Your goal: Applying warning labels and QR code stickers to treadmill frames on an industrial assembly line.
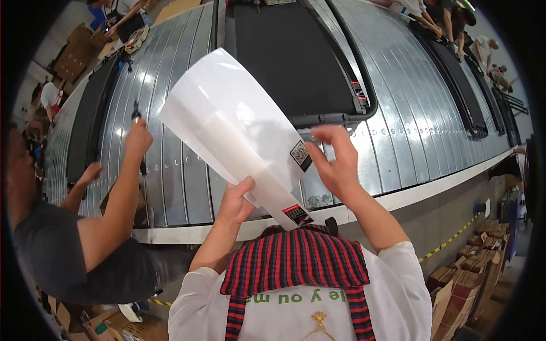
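Note:
My left hand (236, 202) is closed on glossy white label sheets (227, 96), thumb on top, holding them tilted over the table's near edge. A narrower white strip lies over the larger sheet, with a red-and-black label (297, 215) at its lower end. A dark label (300, 155) with a square code sits at the larger sheet's right edge and seems to jut past it. My right hand (338, 159) is at that label, fingers curled and thumb on its upper corner. Behind the sheets lies a black treadmill-like deck (290, 57) with a tubular frame.
A ribbed metal table (398, 148) runs across, with another black deck (452, 79) at right and one (91, 113) at left. Close on my left, a co-worker's hand (139, 139) holds a tool. Cardboard boxes (478, 250) stand low at right. Other people work along the far side.

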Action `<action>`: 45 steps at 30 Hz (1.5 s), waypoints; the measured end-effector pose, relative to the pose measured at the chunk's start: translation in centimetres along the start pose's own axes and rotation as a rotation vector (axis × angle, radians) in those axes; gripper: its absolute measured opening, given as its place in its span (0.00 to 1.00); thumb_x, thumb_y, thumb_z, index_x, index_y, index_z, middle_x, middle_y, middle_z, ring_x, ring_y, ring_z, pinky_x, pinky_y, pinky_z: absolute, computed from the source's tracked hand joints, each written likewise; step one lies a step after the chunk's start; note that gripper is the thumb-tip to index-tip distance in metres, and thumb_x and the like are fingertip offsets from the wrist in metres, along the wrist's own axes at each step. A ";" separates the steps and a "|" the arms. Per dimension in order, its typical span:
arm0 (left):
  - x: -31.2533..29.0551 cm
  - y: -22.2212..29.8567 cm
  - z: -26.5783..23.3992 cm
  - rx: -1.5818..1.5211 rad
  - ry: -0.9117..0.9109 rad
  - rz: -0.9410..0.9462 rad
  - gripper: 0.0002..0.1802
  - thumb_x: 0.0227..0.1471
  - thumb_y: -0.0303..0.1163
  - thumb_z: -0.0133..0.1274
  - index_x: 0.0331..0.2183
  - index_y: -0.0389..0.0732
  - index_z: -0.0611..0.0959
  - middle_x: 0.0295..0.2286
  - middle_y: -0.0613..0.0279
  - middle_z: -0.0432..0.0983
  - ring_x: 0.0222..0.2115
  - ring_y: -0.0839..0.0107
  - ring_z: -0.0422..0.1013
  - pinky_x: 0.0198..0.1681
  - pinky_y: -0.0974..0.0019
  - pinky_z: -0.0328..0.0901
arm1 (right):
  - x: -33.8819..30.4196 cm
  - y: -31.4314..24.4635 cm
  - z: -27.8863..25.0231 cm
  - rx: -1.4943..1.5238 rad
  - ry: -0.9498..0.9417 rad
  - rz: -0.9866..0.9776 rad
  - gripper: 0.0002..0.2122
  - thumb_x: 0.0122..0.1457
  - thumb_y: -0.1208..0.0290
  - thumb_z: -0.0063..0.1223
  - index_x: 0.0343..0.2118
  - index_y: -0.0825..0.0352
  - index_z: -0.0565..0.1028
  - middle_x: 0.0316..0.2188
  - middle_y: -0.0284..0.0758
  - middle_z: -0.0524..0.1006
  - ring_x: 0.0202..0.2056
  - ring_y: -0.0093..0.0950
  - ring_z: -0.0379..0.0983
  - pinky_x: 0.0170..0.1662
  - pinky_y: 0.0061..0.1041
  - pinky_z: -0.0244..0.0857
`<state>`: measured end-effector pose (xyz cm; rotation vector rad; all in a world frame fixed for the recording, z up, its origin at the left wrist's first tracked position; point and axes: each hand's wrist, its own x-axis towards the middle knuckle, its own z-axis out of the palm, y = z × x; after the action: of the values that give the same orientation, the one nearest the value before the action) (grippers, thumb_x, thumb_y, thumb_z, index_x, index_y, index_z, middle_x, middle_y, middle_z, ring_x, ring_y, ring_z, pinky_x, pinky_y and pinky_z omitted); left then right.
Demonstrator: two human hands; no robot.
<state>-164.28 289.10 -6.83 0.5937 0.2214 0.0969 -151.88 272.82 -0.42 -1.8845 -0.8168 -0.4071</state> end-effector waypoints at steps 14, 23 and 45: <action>-1.3 0.7 2.9 0.085 -0.258 0.002 0.38 0.34 0.35 0.61 0.49 0.39 0.62 0.44 0.59 0.65 0.46 0.65 0.61 0.48 0.63 0.57 | -2.1 -1.3 -1.7 0.681 -0.513 0.471 0.10 0.48 0.75 0.54 0.34 0.71 0.71 0.29 0.32 0.74 0.30 0.18 0.69 0.34 0.17 0.64; -1.6 -0.9 3.5 0.148 -0.219 0.020 0.38 0.35 0.34 0.60 0.49 0.38 0.63 0.45 0.58 0.64 0.47 0.64 0.60 0.49 0.62 0.56 | -1.2 0.0 -3.6 0.616 -0.539 0.371 0.07 0.49 0.75 0.51 0.31 0.72 0.73 0.24 0.32 0.74 0.27 0.18 0.69 0.31 0.16 0.65; -0.7 5.5 -5.4 0.338 0.394 0.149 0.18 0.45 0.27 0.50 0.40 0.30 0.70 0.33 0.59 0.70 0.33 0.70 0.69 0.35 0.68 0.64 | -1.0 -5.4 12.1 0.008 -0.259 -0.429 0.07 0.42 0.77 0.50 0.26 0.65 0.69 0.23 0.36 0.71 0.28 0.35 0.68 0.30 0.30 0.63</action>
<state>-166.36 296.43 -7.94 0.9260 0.5830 0.3262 -157.22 284.70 -2.76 -1.7709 -1.4043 -0.4239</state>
